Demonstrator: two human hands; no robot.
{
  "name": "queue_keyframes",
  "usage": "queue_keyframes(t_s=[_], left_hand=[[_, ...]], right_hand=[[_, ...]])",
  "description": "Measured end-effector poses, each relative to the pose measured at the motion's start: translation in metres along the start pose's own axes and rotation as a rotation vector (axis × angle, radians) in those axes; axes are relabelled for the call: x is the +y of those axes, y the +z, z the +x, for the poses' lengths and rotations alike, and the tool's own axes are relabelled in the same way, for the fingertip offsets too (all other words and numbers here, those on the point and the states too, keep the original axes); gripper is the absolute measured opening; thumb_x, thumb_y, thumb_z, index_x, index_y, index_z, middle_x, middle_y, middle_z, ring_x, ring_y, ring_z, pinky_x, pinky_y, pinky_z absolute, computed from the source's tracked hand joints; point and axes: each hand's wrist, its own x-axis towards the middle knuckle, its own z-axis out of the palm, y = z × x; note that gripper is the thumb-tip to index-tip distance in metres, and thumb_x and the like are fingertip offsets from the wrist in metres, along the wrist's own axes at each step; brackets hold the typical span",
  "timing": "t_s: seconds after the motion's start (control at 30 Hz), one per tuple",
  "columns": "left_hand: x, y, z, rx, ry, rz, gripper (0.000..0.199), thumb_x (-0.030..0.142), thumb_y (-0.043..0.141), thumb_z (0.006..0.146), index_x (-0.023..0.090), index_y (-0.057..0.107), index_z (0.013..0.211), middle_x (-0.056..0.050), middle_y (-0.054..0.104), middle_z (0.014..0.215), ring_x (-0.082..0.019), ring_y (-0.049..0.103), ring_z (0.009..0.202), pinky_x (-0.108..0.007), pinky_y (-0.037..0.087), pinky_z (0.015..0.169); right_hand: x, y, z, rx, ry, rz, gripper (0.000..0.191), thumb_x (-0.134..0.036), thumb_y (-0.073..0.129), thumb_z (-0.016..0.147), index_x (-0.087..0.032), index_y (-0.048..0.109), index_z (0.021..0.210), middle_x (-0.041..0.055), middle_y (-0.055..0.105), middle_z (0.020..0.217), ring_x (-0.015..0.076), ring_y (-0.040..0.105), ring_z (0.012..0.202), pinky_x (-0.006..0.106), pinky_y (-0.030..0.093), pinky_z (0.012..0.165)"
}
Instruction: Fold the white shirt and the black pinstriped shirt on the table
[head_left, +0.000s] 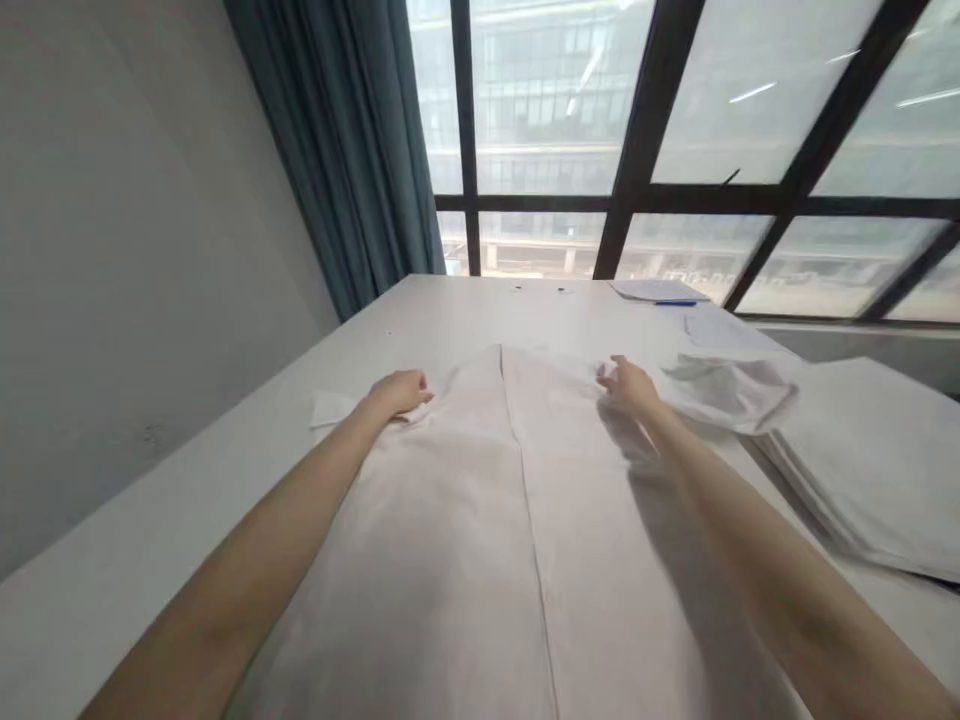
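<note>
A white shirt point(465, 520) lies spread over the table, with its front seam running down the middle and a small button low on it. My left hand point(403, 393) is closed on the fabric at the shirt's far left shoulder, and a bit of sleeve point(330, 407) shows beyond my wrist. At the far right shoulder, my right hand point(630, 384) pinches the cloth between its fingers. The right sleeve point(731, 392) lies crumpled outward beside that hand. Both arms reach forward over the shirt, and the right one casts a shadow on it.
The white table point(247, 455) runs up to the windows. A stack of folded white cloth point(870, 460) lies at the right. Paper sheets point(652, 290) and a blue pen point(676, 303) are at the back right. A grey wall point(150, 250) and a blue curtain point(352, 150) stand left.
</note>
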Motion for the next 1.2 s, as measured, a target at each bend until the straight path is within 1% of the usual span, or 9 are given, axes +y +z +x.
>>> queue_keyframes(t_s=[0.13, 0.27, 0.37, 0.53, 0.67, 0.83, 0.93, 1.1, 1.2], left_hand=[[0.010, 0.001, 0.004, 0.013, 0.059, -0.038, 0.025, 0.038, 0.067, 0.073, 0.018, 0.072, 0.087, -0.011, 0.069, 0.103, -0.025, 0.062, 0.096, -0.027, 0.045, 0.078], [0.014, 0.004, 0.010, 0.007, 0.059, -0.139, 0.044, 0.050, 0.047, 0.087, 0.015, 0.069, 0.070, -0.005, 0.063, 0.067, -0.018, 0.058, 0.065, -0.025, 0.039, 0.059], [0.016, 0.009, 0.014, -0.012, 0.030, -0.199, 0.049, 0.051, 0.043, 0.089, 0.013, 0.068, 0.070, -0.002, 0.055, 0.056, -0.015, 0.048, 0.051, -0.026, 0.032, 0.050], [0.026, 0.010, 0.020, -0.147, 0.060, -0.239, 0.030, 0.040, 0.059, 0.078, 0.013, 0.072, 0.084, -0.001, 0.062, 0.064, -0.012, 0.049, 0.052, -0.023, 0.034, 0.049], [0.037, -0.002, 0.017, -0.289, 0.108, -0.186, 0.020, 0.031, 0.066, 0.068, 0.013, 0.072, 0.073, -0.002, 0.065, 0.064, -0.012, 0.050, 0.054, -0.022, 0.035, 0.050], [0.037, -0.022, 0.005, -0.437, 0.155, -0.140, 0.018, 0.028, 0.067, 0.064, 0.014, 0.065, 0.054, -0.001, 0.062, 0.055, -0.012, 0.049, 0.053, -0.021, 0.037, 0.050], [0.028, -0.030, -0.003, -0.508, 0.163, -0.154, 0.015, 0.028, 0.066, 0.063, 0.015, 0.066, 0.055, 0.000, 0.063, 0.055, -0.013, 0.052, 0.054, -0.020, 0.039, 0.051], [0.017, -0.036, -0.015, -0.602, 0.160, -0.220, 0.018, 0.032, 0.064, 0.063, 0.016, 0.072, 0.065, -0.001, 0.068, 0.060, -0.016, 0.060, 0.060, -0.022, 0.045, 0.056], [0.019, -0.036, -0.023, -0.606, 0.135, -0.343, 0.023, 0.037, 0.064, 0.065, 0.016, 0.072, 0.069, -0.002, 0.070, 0.065, -0.017, 0.063, 0.064, -0.022, 0.048, 0.059]], right_hand=[[0.001, -0.003, 0.005, -0.039, 0.021, -0.023, 0.056, -0.041, 0.055, 0.091, -0.012, 0.047, 0.137, 0.0214, 0.062, 0.127, 0.0300, 0.061, 0.113, 0.035, 0.048, 0.085], [-0.002, -0.010, 0.009, -0.077, 0.025, -0.036, 0.046, -0.053, 0.051, 0.090, -0.018, 0.068, 0.115, 0.0177, 0.069, 0.114, 0.0311, 0.065, 0.106, 0.039, 0.048, 0.081], [-0.004, -0.015, 0.010, -0.051, 0.003, -0.034, 0.040, -0.050, 0.054, 0.088, -0.018, 0.074, 0.102, 0.0175, 0.072, 0.105, 0.0321, 0.064, 0.105, 0.041, 0.046, 0.083], [-0.007, -0.015, 0.011, -0.001, -0.101, 0.062, 0.025, -0.035, 0.059, 0.082, -0.019, 0.073, 0.096, 0.0146, 0.071, 0.104, 0.0306, 0.059, 0.108, 0.039, 0.043, 0.088], [-0.004, -0.019, 0.012, -0.029, -0.110, 0.223, 0.036, -0.022, 0.056, 0.079, -0.014, 0.064, 0.114, 0.0131, 0.070, 0.100, 0.0208, 0.062, 0.082, 0.029, 0.045, 0.071], [0.017, -0.037, 0.004, -0.173, -0.198, 0.461, 0.051, -0.016, 0.050, 0.078, -0.021, 0.058, 0.128, 0.0012, 0.068, 0.080, 0.0099, 0.051, 0.055, 0.020, 0.039, 0.051], [0.033, -0.045, -0.002, -0.264, -0.245, 0.564, 0.046, -0.017, 0.050, 0.076, -0.020, 0.067, 0.119, 0.0005, 0.067, 0.072, 0.0102, 0.049, 0.053, 0.020, 0.039, 0.049], [0.047, -0.046, -0.005, -0.364, -0.255, 0.666, 0.040, -0.018, 0.052, 0.070, -0.014, 0.076, 0.103, 0.0076, 0.074, 0.087, 0.0146, 0.058, 0.064, 0.023, 0.048, 0.056], [0.049, -0.046, -0.004, -0.360, -0.264, 0.667, 0.043, -0.017, 0.055, 0.068, -0.013, 0.076, 0.105, 0.0062, 0.072, 0.075, 0.0128, 0.052, 0.057, 0.023, 0.044, 0.051]])
